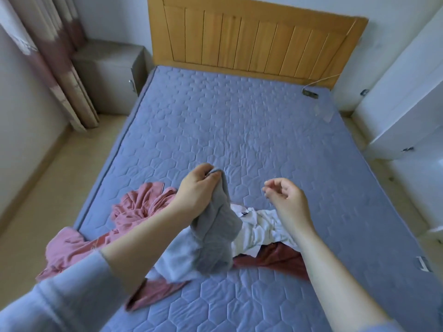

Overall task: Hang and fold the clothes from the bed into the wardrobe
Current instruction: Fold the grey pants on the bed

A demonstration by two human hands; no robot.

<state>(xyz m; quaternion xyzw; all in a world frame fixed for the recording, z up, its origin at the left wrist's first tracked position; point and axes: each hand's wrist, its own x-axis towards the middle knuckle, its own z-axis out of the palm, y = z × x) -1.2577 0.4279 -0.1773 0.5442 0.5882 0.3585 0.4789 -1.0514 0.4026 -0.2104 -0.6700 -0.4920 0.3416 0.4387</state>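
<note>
From the foot of the bed (239,128) the person's left hand (195,190) grips a grey garment (215,236) by one edge. The fingers are curled tight round a bunch of cloth, and the hand is raised so the rest hangs down in a loose tube whose bottom end reaches the pile. Holding it by an edge like this looks like a way to let the weight pull it straight and show which part is which before any fold or hanger. The right hand (285,195) hovers beside it, well clear of the cloth and holding nothing. Its fingers (273,182) are loosely bent and a little apart, placed, I would guess, to catch a second corner. Under the hands the other clothes lie heaped at the near end of the mattress. A white garment (261,226) is crumpled on top of a dark red one (275,259). A pink garment (136,212) is bunched to the left and spills over the mattress edge. The far half of the bed up to the wooden headboard (251,39) gives flat room for folding. The white cupboard doors (407,92) along the right wall, presumably the wardrobe, stand close by. Nothing seems to have gone in yet, so the job looks barely begun.
</note>
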